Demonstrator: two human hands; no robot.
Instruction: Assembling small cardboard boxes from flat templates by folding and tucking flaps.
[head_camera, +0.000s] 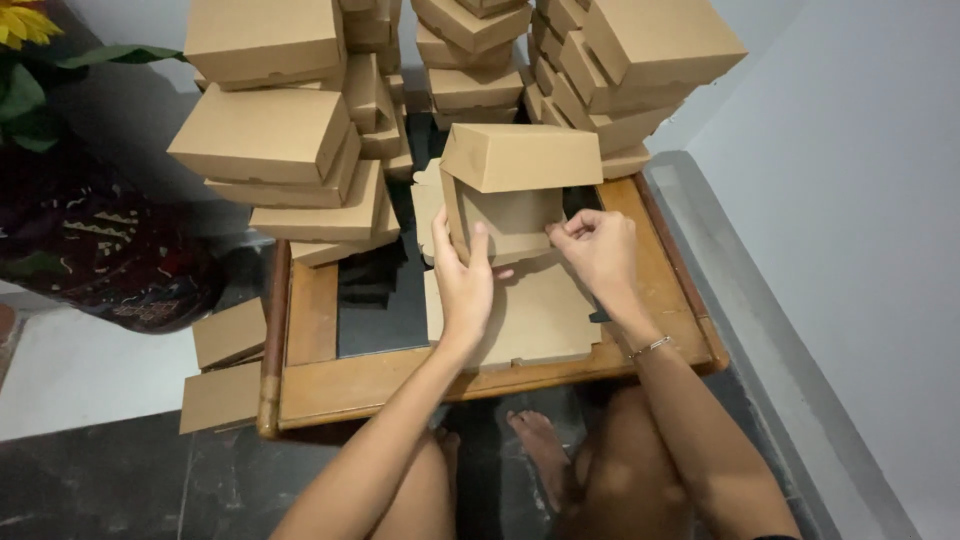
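Note:
A half-folded brown cardboard box (512, 190) stands on edge over a low wooden table (395, 385), its lid part raised at the top. My left hand (462, 280) grips its lower left side with fingers spread along the wall. My right hand (598, 245), with a thin bracelet at the wrist, pinches the box's right flap. Beneath the box lies a flat unfolded cardboard blank (530, 320).
Tall stacks of finished brown boxes (290, 140) rise at the back left, the back middle and the back right (640, 60). Flat cardboard pieces (228, 335) lean at the table's left edge. A grey wall stands on the right. A patterned dark pot (110, 250) with a plant is far left.

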